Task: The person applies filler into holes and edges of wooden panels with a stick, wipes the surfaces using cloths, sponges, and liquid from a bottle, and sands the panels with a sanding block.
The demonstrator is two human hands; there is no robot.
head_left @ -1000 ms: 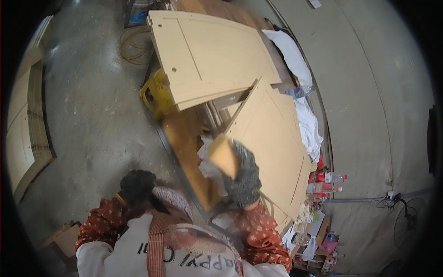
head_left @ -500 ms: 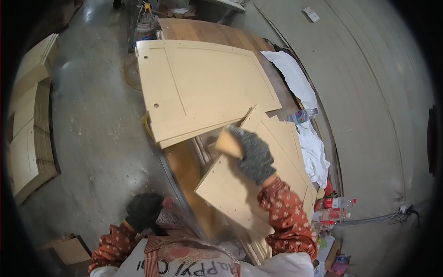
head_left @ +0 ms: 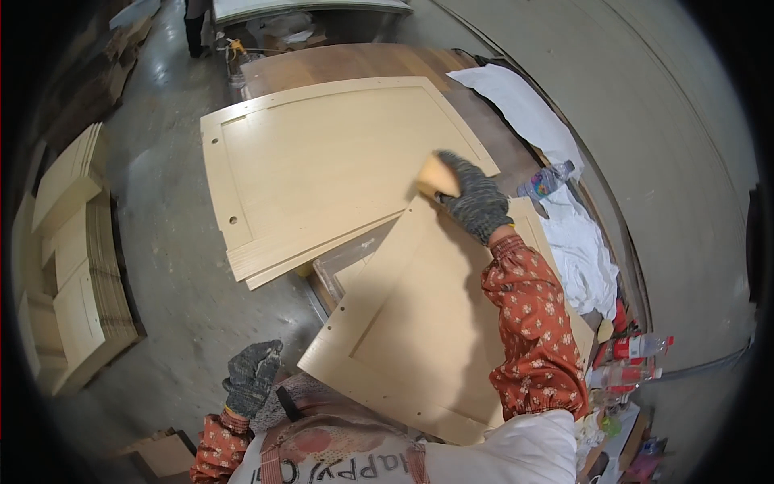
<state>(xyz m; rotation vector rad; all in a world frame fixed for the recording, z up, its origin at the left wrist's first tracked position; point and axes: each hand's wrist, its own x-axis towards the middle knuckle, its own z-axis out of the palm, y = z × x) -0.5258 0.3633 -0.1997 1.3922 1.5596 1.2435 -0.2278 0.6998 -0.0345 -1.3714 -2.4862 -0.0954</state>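
Note:
My right hand (head_left: 474, 198), in a grey knit glove, grips a tan sanding block (head_left: 438, 176) at the far corner of a cream panel (head_left: 427, 298). This near panel has a recessed field and small holes along its edge, and lies at a slant close to my body. Beyond it, a larger cream panel (head_left: 322, 153) with two round holes rests on another panel. My left hand (head_left: 252, 377), also gloved, hangs beside my apron with its fingers curled together and nothing visible in them. Its palm side is partly hidden.
More cream panels (head_left: 81, 266) are stacked on the floor at the left. Right of the work lie white cloth (head_left: 576, 250), a plastic bottle (head_left: 547, 181) and several bottles (head_left: 641, 347). A brown board (head_left: 347, 64) lies behind the panels. A person's leg (head_left: 194, 32) shows at the far left.
My right hand has moved away from me and slightly right with the sanding block. The near panel now lies turned and covers more of the area before me. The whole view has also shifted.

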